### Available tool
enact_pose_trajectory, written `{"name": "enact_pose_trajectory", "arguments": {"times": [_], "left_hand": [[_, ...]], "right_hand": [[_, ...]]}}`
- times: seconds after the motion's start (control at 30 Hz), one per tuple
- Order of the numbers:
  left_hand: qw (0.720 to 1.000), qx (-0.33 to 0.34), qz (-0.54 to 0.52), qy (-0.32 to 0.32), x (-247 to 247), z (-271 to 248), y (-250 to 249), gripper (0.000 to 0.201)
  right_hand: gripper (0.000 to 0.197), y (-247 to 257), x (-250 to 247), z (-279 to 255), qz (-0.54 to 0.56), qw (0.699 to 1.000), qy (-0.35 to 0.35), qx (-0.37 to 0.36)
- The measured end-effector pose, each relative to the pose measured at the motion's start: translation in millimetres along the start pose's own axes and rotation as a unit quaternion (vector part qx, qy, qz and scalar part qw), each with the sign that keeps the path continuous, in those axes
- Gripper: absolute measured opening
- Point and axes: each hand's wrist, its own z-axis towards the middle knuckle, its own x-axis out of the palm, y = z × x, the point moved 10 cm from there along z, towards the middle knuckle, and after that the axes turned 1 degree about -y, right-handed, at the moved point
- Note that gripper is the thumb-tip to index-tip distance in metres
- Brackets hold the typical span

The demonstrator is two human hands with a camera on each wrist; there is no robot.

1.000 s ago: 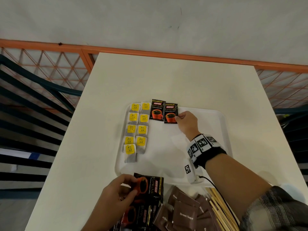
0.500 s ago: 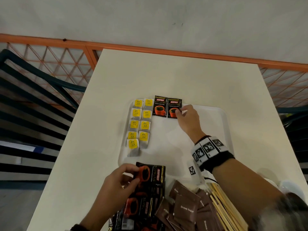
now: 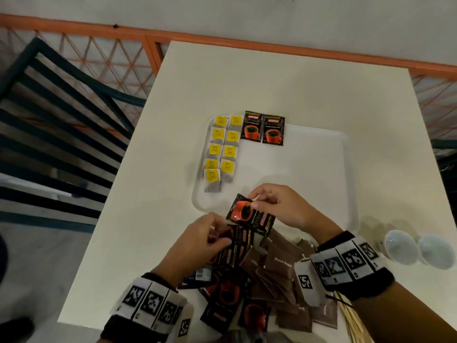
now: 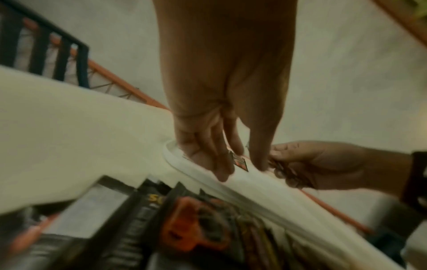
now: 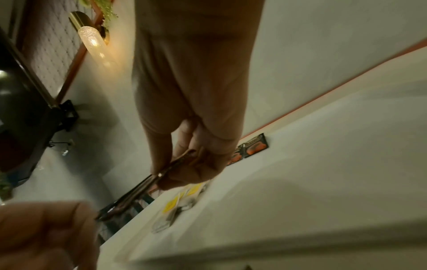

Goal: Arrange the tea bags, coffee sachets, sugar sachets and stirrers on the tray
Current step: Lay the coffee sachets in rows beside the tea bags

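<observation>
Over the tray's (image 3: 346,154) near edge, the right hand (image 3: 284,206) is pinching a coffee sachet (image 3: 249,215) between thumb and fingers, holding it tilted above the table (image 3: 272,78). Just beside it, the left hand (image 3: 197,241) is curling its fingers onto another dark sachet (image 3: 238,246) at the top of the coffee pile (image 3: 230,298); motion blur is hiding whether it is truly gripping it, so I cannot tell. On the tray, tea bags (image 3: 222,149) are lying in two columns along the left side, and two coffee sachets (image 3: 262,127) are sitting side by side at the far edge, touching the tea bags. Brown sugar sachets (image 3: 282,268) are lying heaped near the coffee pile, with stirrers (image 3: 351,320) at the lower right. Two white cups (image 3: 418,246) are standing right of the tray.
</observation>
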Motion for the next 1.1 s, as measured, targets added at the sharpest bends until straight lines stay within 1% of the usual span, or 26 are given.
{"name": "enact_pose_trajectory", "arguments": {"times": [0.03,0.07,0.1,0.13,0.17,0.23,0.3,0.33,0.37,0.43,0.47,0.53,0.6,0.63,0.67,0.7,0.77,0.83,0.87,0.9,0.97,1.0,1.07,1.1], "left_hand": [[0.995,0.009,0.088,0.046,11.8,-2.9,3.1,0.026],[0.982,0.022,0.168,0.085,22.6,-6.1,6.6,0.036],[0.968,0.032,0.222,0.110,30.7,-9.2,9.0,0.046],[0.959,0.032,0.255,0.119,35.0,-11.0,10.4,0.052],[0.954,0.031,0.275,0.113,35.3,-11.4,9.9,0.053],[0.951,0.031,0.293,0.093,33.6,-10.7,7.9,0.048],[0.951,0.028,0.296,0.089,31.2,-9.1,6.5,0.041],[0.955,0.031,0.282,0.087,29.1,-7.8,5.8,0.037],[0.966,0.037,0.243,0.079,25.4,-6.7,3.7,0.031],[0.990,0.057,0.119,0.039,9.9,-5.6,-9.0,0.012],[0.996,0.061,0.060,0.014,-0.3,-4.4,-17.1,0.004],[0.996,0.036,-0.071,-0.033,-18.2,1.7,-25.2,0.008],[0.981,0.003,-0.177,-0.074,-32.1,11.4,-28.9,0.015],[0.976,0.005,-0.202,-0.083,-36.5,17.0,-33.4,0.016],[0.975,0.019,-0.206,-0.078,-37.4,22.4,-40.6,0.015],[0.981,0.036,-0.181,-0.057,-35.0,27.1,-49.9,0.012],[0.993,0.068,-0.094,0.011,-21.3,34.3,-65.4,0.008],[0.990,0.088,-0.068,0.085,-3.4,40.0,-73.1,0.013],[0.987,0.087,-0.079,0.108,2.9,41.7,-74.6,0.012],[0.986,0.084,-0.093,0.113,5.4,42.7,-76.3,0.011],[0.985,0.070,-0.136,0.074,1.7,48.7,-75.3,0.015],[0.984,0.064,-0.163,0.040,-3.0,52.2,-73.2,0.018],[0.978,0.058,-0.199,-0.033,-15.4,56.8,-69.3,0.028],[0.975,0.051,-0.210,-0.059,-19.6,59.9,-67.2,0.033]], "right_hand": [[0.012,-4.4,-4.1,-5.1,0.013,1.000,-0.021,0.003],[0.013,-8.2,-6.6,-9.9,0.029,0.999,-0.034,0.006],[0.015,-12.1,-7.3,-14.7,0.045,0.998,-0.041,0.012],[0.018,-16.7,-6.6,-19.5,0.061,0.997,-0.043,0.020],[0.021,-21.6,-5.1,-23.6,0.080,0.995,-0.043,0.030],[0.026,-33.5,-2.0,-29.1,0.108,0.992,-0.046,0.045],[0.028,-40.2,-3.2,-32.8,0.108,0.991,-0.060,0.053],[0.026,-41.6,-4.6,-34.2,0.109,0.990,-0.069,0.055],[0.024,-41.0,-6.2,-35.2,0.117,0.989,-0.076,0.054],[0.018,-37.0,-10.5,-36.0,0.130,0.987,-0.087,0.046],[0.016,-34.5,-13.1,-35.9,0.130,0.986,-0.091,0.042],[0.014,-29.3,-18.2,-35.3,0.116,0.988,-0.095,0.041],[0.017,-19.7,-24.8,-33.7,0.048,0.995,-0.091,0.020],[0.020,-11.5,-27.7,-32.4,-0.012,0.997,-0.082,-0.003],[0.022,-3.3,-29.0,-30.8,-0.068,0.995,-0.070,-0.025],[0.024,5.7,-30.0,-29.1,-0.104,0.992,-0.057,-0.046],[0.022,20.1,-32.7,-26.0,-0.116,0.990,-0.041,-0.072],[0.019,31.0,-36.1,-22.7,-0.092,0.991,-0.036,-0.091],[0.018,34.1,-38.3,-20.9,-0.069,0.993,-0.040,-0.090],[0.017,35.4,-42.4,-19.0,-0.033,0.994,-0.055,-0.085],[0.021,33.0,-55.6,-16.4,0.085,0.987,-0.117,-0.067],[0.024,28.1,-60.9,-15.8,0.159,0.975,-0.148,-0.053],[0.024,15.0,-60.0,-15.1,0.285,0.943,-0.173,-0.018],[0.022,9.8,-55.2,-14.4,0.314,0.934,-0.171,-0.004]]}}
